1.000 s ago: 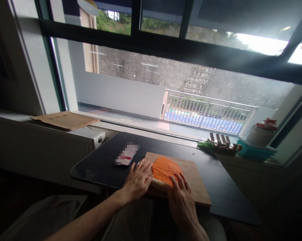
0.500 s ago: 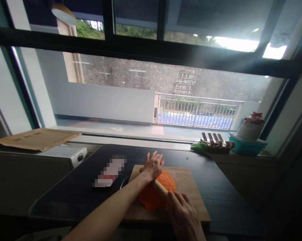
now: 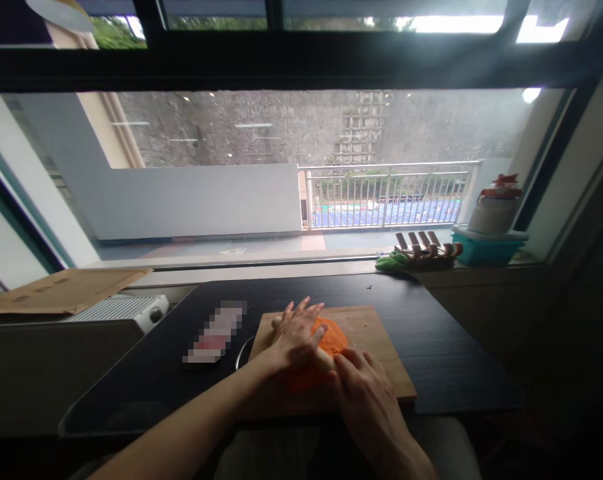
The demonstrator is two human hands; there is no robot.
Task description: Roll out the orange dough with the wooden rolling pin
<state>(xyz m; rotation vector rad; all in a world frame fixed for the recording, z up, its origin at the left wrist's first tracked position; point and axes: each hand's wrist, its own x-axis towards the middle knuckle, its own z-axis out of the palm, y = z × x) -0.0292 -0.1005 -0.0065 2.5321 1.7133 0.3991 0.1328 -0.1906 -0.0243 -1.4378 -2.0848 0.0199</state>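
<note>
A pale wooden rolling pin [image 3: 323, 361] lies slantwise over a flat orange sheet of dough [image 3: 335, 335] on a wooden board [image 3: 384, 353]. My left hand [image 3: 297, 335] rests palm down across the far part of the pin, fingers stretched out and apart. The pin's far end pokes out beyond the left hand. At the near end, my right hand [image 3: 369, 390] has its fingers curled over the pin. Both hands cover much of the pin, and the dough's near part lies in shadow under it.
The board sits on a dark table [image 3: 451, 360]. Left of it lie a blurred-out flat object [image 3: 216, 337] and a partly hidden metal rim [image 3: 241, 353]. A teal box [image 3: 489, 247], a brown rack [image 3: 426, 250] and a green cloth [image 3: 391, 262] stand along the windowsill.
The view has tilted down. My left hand has flattened more over the rolling pin, its thumb now over the dough. My right hand still grips the near end.
</note>
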